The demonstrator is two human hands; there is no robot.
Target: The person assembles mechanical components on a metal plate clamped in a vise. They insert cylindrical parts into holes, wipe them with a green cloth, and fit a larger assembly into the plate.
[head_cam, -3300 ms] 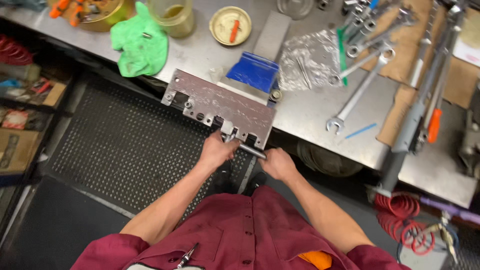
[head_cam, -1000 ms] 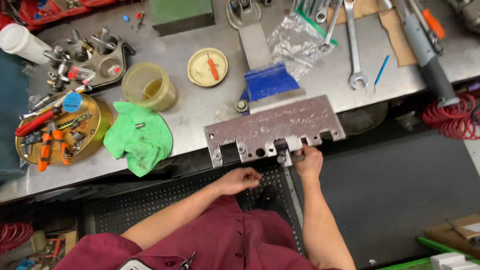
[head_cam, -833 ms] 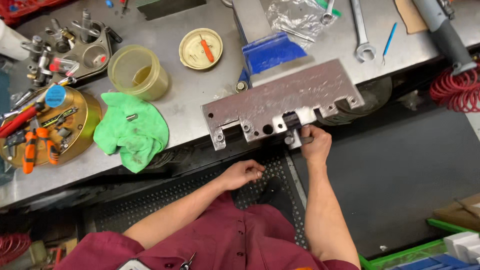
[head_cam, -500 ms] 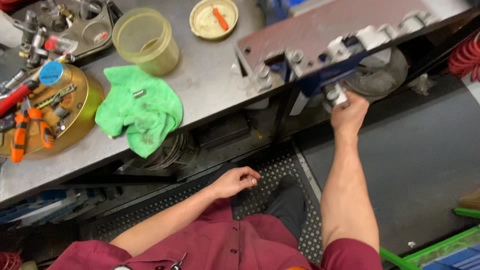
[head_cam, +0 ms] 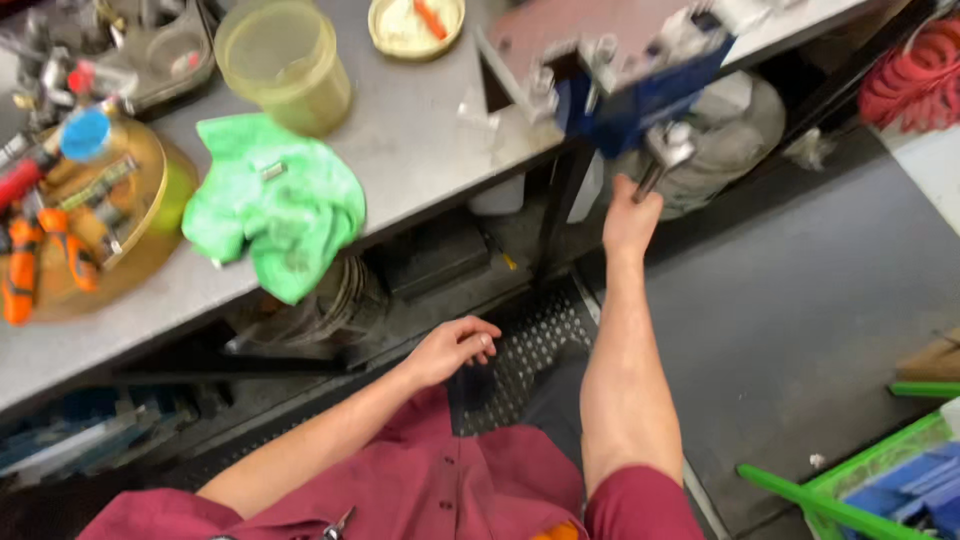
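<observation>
A flat grey metal plate [head_cam: 590,30] is clamped in a blue bench vise [head_cam: 640,95] at the edge of the steel workbench [head_cam: 420,170]. My right hand [head_cam: 630,215] reaches up under the vise and is closed around its metal handle [head_cam: 658,165]. My left hand [head_cam: 455,348] hangs low in front of my body, fingers loosely curled, holding nothing that I can see. Both arms wear short dark red sleeves.
On the bench lie a green rag [head_cam: 275,205], a yellowish plastic tub [head_cam: 285,65], a small round dish [head_cam: 415,22] and a round tray of tools [head_cam: 80,215]. A perforated floor mat [head_cam: 530,345] lies below. A red coiled hose [head_cam: 915,70] hangs right; green bins [head_cam: 880,480] stand at bottom right.
The view has dropped and closed in on the bench edge. My right hand has stayed on the vise handle below the plate. My left hand has stayed lowered near my body.
</observation>
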